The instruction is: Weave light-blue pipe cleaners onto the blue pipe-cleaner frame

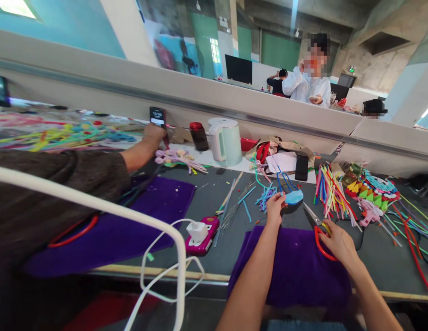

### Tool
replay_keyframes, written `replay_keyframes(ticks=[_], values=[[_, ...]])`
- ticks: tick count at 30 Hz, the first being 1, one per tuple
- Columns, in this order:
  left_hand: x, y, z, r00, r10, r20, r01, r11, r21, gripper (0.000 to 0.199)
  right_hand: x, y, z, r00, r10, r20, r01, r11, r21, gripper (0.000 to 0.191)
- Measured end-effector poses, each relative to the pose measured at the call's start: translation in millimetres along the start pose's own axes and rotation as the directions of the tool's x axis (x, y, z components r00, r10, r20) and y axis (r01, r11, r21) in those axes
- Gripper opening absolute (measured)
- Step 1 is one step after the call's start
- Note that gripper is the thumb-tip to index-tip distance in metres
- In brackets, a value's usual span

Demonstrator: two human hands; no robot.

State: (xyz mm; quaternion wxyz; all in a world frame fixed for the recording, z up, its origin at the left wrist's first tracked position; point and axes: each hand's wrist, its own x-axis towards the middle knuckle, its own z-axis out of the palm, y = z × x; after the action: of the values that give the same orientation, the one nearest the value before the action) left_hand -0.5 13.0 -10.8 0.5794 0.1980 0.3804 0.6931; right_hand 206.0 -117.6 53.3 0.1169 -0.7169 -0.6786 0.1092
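My left hand [276, 207] pinches the edge of a light blue oval piece [294, 197], which has dark blue stems rising behind it. To its right, my right hand [334, 239] grips scissors [312, 215] by their red and yellow handles. The blades point up and left, toward the blue piece, and do not touch it. Both forearms reach over a folded purple cloth [293, 266] at the table's front edge. Short blue stems [264, 197] lie just left of my left hand.
Another person's arm [140, 154] reaches in at left, hand at a phone [158, 116]. A white tube [96, 207] crosses the near left. A magenta power strip [211, 227], a kettle [226, 141], colored stems [333, 191] and a pink glue gun [369, 211] are on the table.
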Motion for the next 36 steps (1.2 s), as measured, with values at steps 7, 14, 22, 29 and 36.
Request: replay_keyframes(ticks=[7, 14, 22, 29, 36], values=[[-8.4, 20.2, 3.2, 0.985, 0.073, 0.158, -0.046, 0.985, -0.167, 0.030, 21.4, -6.9, 11.2, 0.987, -0.159, -0.021, 0.156, 0.982, -0.103, 0.044], [-14.6, 23.5, 3.9, 0.967, 0.027, 0.253, 0.035, 0.971, -0.235, 0.031, 72.5, -50.4, 41.8, 0.953, -0.299, -0.043, 0.286, 0.938, -0.198, 0.043], [-13.3, 23.1, 4.9, 0.958, 0.004, 0.285, 0.065, 0.970, -0.233, 0.031, 89.8, -41.1, 39.5, 0.921, -0.360, -0.145, 0.361, 0.932, -0.024, 0.028], [-5.4, 18.4, 0.8, 0.980, -0.051, 0.191, 0.080, 0.985, -0.149, 0.029, 108.0, -26.7, 31.2, 0.989, 0.056, -0.139, 0.125, 0.199, 0.972, 0.059], [-3.8, 14.6, 4.4, 0.979, -0.080, 0.190, 0.085, 0.996, -0.018, 0.030, 117.4, -18.8, 48.8, 0.936, 0.185, -0.301, 0.232, 0.321, 0.918, 0.044]])
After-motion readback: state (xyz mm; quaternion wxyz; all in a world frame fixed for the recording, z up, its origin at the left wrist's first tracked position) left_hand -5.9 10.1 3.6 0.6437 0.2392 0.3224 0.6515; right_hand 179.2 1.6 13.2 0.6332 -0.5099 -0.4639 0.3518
